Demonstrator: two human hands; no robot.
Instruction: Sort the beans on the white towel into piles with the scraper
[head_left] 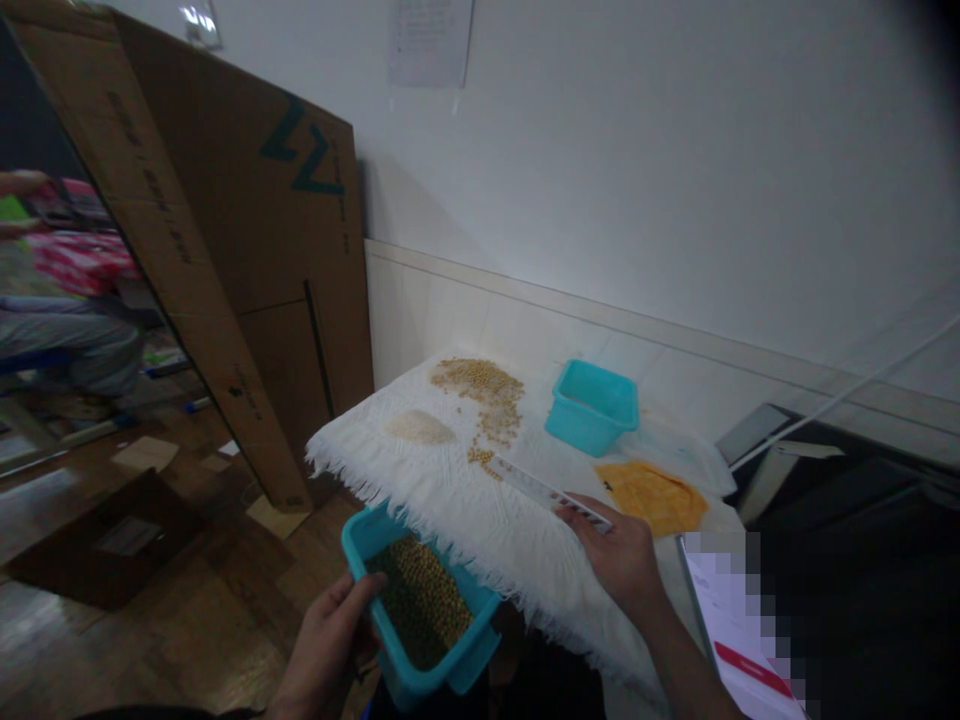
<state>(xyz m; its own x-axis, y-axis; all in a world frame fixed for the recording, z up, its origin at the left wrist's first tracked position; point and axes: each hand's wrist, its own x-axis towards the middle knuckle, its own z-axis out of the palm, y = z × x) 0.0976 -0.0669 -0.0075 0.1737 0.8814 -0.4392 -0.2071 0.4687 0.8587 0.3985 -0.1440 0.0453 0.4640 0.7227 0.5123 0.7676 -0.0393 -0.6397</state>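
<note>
My left hand (337,625) grips the near-left rim of a turquoise plastic bin (405,675), held just below the table's fringed edge. Inside it lie yellow soybeans (431,585) beside small dark green beans (401,610). In my right hand (619,555) is a flat, pale ruler-like strip (536,487), pinched at its near end. Its far tip touches or nearly touches a small cluster of soybeans (481,456) on the white cloth (450,500). Farther back spreads a larger pile of soybeans mixed with pale grains (480,380). Left of that sits a heap of whitish grains (420,427).
A second turquoise bin (592,405) stands at the back of the table, with a folded orange cloth (652,497) nearer me. A clear plastic lid (694,460) lies at right by a phone-like screen (739,630). A tall cardboard box (247,230) stands left; a person sits beyond it.
</note>
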